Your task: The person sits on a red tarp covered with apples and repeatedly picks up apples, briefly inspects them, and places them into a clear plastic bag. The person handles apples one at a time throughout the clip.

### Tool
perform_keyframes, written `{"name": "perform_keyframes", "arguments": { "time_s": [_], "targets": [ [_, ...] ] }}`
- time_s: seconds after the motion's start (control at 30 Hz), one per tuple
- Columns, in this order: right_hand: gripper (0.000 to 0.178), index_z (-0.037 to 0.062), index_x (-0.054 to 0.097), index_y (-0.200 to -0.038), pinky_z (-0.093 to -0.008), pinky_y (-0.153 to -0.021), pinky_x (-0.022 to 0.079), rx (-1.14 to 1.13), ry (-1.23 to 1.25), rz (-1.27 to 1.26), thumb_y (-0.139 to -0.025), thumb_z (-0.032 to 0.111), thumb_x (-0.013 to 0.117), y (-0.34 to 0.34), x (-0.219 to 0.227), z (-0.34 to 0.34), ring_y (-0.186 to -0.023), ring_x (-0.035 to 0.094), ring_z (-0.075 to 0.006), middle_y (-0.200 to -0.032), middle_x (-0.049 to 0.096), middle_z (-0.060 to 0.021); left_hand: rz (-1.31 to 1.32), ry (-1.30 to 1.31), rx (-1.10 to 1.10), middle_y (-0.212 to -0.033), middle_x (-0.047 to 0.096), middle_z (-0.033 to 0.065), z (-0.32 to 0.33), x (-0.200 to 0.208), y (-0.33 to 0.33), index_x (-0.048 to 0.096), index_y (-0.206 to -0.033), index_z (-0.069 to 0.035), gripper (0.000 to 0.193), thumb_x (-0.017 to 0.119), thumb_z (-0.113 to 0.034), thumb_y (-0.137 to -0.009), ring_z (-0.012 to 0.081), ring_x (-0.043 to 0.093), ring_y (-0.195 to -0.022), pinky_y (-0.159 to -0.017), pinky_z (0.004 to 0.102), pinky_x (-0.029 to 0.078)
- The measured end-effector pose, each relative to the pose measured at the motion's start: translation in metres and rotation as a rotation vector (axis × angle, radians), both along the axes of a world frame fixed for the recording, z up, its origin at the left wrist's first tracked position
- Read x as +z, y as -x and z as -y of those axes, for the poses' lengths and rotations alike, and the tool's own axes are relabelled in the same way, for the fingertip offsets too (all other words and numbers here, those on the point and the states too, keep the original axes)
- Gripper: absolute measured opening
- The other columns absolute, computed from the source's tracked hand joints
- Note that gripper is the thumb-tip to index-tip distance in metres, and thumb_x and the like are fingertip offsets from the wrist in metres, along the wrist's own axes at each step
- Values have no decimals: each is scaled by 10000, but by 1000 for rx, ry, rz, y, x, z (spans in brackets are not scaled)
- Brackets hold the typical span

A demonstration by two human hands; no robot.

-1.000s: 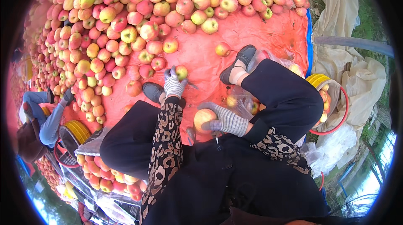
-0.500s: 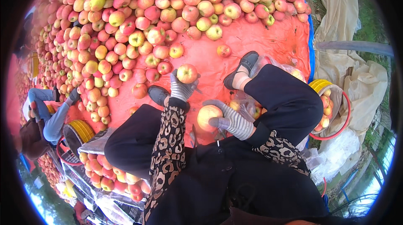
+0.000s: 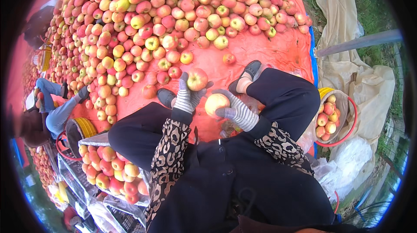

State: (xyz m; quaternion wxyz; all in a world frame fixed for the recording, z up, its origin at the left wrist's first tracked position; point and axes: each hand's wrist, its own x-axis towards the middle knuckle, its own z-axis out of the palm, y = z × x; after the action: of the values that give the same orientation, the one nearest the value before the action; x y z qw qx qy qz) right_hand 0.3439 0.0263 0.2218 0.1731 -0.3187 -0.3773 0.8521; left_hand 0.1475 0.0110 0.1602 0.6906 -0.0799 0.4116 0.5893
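Observation:
Both my hands wear grey-and-white striped gloves. In my left hand is a red-and-yellow apple, gripped between thumb and fingers above the red sheet. My right hand is closed around a paler, yellowish apple, just right of and nearer to me than the first. The two apples are close but apart. Ahead of my hands lies a large heap of apples, and one loose apple sits alone on the sheet.
A crate of apples stands by my left knee. To my right is a yellow bucket with a red handle and apples inside. Another bucket stands at left, near a seated person. Clear plastic lies at right.
My right hand has moved its apple up toward the left hand's apple, narrowing the gap. Both hands keep hold of their apples. The whole view has shifted slightly.

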Motion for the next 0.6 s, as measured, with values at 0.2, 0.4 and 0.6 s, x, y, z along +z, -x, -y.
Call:
{"name": "perform_keyframes", "arguments": {
  "time_s": [0.2,0.4,0.6],
  "targets": [
    [572,73,448,-1279,-295,-659,520,-158,138,-84,-831,342,680,-7,-1,13,-932,599,-170,-1088,587,-69,204,-11,97,-1136,592,208,15,22,-11,503,-1198,-61,643,477,-606,-858,371,625,-925,-599,371,564],
    [560,57,514,-1198,-314,-618,515,-231,330,-255,-830,454,658,-11,-20,11,-911,620,-216,-1030,627,-81,92,-277,111,-1195,550,171,34,40,-16,453,-1267,-79,612,560,-521,-857,350,554,-1102,-765,378,555],
    [567,50,514,-1194,-323,-651,517,-246,355,-287,-829,461,656,-10,-17,10,-903,622,-226,-1033,627,-96,-3,-446,33,-1238,516,135,60,31,-11,421,-1298,-97,642,743,-248,-764,359,488,-1192,-875,431,508]
  ]
}}
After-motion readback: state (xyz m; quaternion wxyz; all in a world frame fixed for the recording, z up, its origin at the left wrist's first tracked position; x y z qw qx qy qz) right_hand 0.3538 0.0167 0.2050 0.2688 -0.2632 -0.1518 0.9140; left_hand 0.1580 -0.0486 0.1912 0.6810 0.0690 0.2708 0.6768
